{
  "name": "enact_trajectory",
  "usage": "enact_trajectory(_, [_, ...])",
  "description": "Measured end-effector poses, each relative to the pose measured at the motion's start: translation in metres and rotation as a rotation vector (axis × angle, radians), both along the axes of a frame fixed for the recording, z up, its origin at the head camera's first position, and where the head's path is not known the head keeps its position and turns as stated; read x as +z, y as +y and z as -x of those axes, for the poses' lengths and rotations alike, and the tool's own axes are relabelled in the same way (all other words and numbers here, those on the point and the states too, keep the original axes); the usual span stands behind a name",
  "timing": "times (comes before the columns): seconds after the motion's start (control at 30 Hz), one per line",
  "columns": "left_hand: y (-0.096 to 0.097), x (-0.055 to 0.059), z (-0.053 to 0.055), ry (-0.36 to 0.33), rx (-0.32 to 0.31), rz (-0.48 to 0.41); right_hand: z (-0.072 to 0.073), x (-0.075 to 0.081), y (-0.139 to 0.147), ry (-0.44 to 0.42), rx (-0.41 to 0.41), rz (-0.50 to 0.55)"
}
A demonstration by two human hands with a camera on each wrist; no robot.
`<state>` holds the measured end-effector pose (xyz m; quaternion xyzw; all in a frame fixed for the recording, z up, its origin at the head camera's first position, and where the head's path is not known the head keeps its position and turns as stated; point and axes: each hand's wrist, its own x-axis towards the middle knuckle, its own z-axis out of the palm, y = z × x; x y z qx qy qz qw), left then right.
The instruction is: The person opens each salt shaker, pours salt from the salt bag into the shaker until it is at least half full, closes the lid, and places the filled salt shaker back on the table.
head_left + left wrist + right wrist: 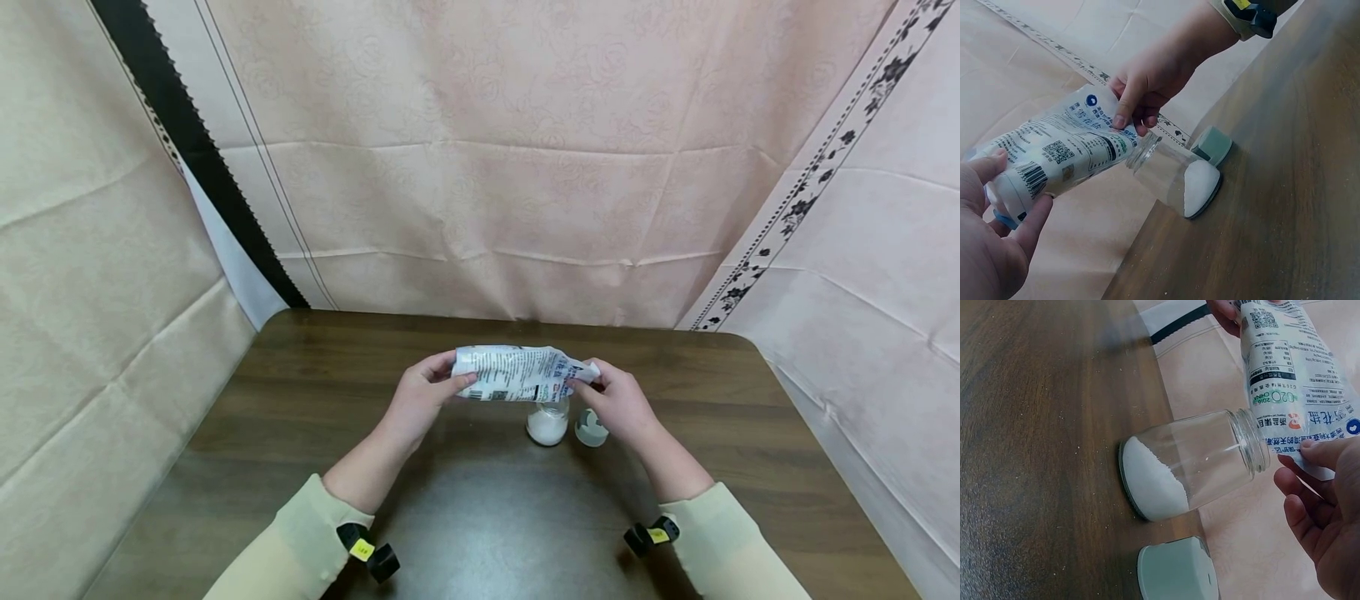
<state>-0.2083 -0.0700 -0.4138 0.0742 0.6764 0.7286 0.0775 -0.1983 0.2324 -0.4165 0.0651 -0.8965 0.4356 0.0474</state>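
Both hands hold a white printed bag of salt (pixel 510 373) level above the table. My left hand (pixel 422 398) grips its left end between thumb and fingers. At the other end, my right hand (pixel 617 402) pinches the bag's narrowed corner between thumb and fingers. Directly below that corner stands a glass jar (pixel 1194 459) without a lid, its mouth close to the bag. White grains (pixel 1150 481) lie heaped on a slant inside the jar. A pale green lid (pixel 1175 569) rests on the table to the right of the jar.
The brown wooden table (pixel 480 517) has rounded far corners, and a few white specks are scattered on it. Pale patterned cloth (pixel 480 167) hangs behind it and at both sides. Each sleeve cuff carries a black wrist camera (pixel 367 552).
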Motion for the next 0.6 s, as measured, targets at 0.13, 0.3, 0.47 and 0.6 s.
enact_trajectory(0.13, [0.0016,0.0017,-0.0007,-0.011,0.009,-0.019,-0.0001,-0.0006,-0.0002,0.0,-0.005,0.005])
enact_trajectory(0.3, [0.0036,0.004,-0.0022,-0.029,0.026,-0.042,0.0001,-0.0014,-0.0001,-0.006,-0.005,0.01])
enact_trajectory(0.47, [0.0053,0.0048,-0.0028,-0.032,0.03,-0.066,-0.0004,-0.0023,0.0006,-0.014,-0.002,0.013])
enact_trajectory(0.6, [0.0061,0.005,-0.003,-0.032,0.026,-0.08,-0.0007,-0.0036,0.0009,-0.017,-0.001,0.008])
